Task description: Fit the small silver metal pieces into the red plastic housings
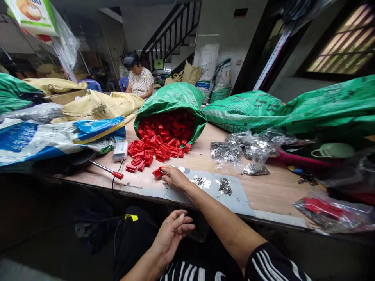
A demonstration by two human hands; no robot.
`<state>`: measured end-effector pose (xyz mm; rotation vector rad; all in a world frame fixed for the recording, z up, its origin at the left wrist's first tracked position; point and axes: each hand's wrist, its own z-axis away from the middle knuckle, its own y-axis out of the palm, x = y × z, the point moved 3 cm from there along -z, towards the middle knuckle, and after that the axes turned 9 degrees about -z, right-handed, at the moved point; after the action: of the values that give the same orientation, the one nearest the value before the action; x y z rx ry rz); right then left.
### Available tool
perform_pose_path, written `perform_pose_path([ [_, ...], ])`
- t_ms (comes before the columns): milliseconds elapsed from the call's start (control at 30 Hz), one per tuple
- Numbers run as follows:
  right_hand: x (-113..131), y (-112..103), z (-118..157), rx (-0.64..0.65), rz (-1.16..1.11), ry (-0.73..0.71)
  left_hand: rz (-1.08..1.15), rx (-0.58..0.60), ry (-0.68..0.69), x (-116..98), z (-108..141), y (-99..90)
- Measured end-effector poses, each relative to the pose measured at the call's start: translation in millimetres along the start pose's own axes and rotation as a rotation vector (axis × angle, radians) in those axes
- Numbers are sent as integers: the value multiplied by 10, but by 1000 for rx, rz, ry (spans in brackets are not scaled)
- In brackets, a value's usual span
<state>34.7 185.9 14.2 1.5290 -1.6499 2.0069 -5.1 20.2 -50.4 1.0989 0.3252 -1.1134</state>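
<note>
My right hand (175,177) reaches across to the table's front edge, its fingertips on a red plastic piece (158,173) that lies apart from the heap. My left hand (172,234) is below the table edge, palm turned up, fingers loosely apart and holding nothing. Behind the right hand, many red pieces (143,152) spill from the mouth of a green sack (172,95). Beside my right wrist, a pile of shiny silver discs (201,182) and a pile of darker metal parts (225,186) lie on a grey mat (241,195).
A red-handled lever (117,175) sticks out on the left near a small white box (120,150) with a cable. Clear bags of metal parts (254,150) lie at the right, before more green sacks (249,109). A person (140,80) sits across the table.
</note>
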Motion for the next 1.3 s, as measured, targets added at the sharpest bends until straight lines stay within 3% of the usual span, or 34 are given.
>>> perform_pose_path([
  [133,4,-126,475,-4,-117,64,-150,-149,348,-178,73,-19],
  [267,27,-226,1025,145,-456,158,-260,-337,560,-267,77,-64],
  [400,32,-230,1419,201,-607,164,-492,-299,615,-291,78,24],
  [533,-45,-258,1623,189,-594,186,-559,-171,522,-247,75,104],
  [633,-158,-488,1674,6,-411,198,-494,-135,459,-201,59,102],
  [700,-253,-724,1676,-184,-181,221,-463,-114,438,-180,47,106],
  [767,-351,-930,1650,-289,85,281,-427,-73,418,-164,39,132],
  [900,-516,-1100,1503,-281,393,406,-382,-16,405,-155,41,205],
  [1133,-609,-989,1154,-221,440,392,-387,-31,418,-191,70,215],
  [1300,-654,-1006,1068,-214,414,414,-348,-88,440,-295,102,200],
])
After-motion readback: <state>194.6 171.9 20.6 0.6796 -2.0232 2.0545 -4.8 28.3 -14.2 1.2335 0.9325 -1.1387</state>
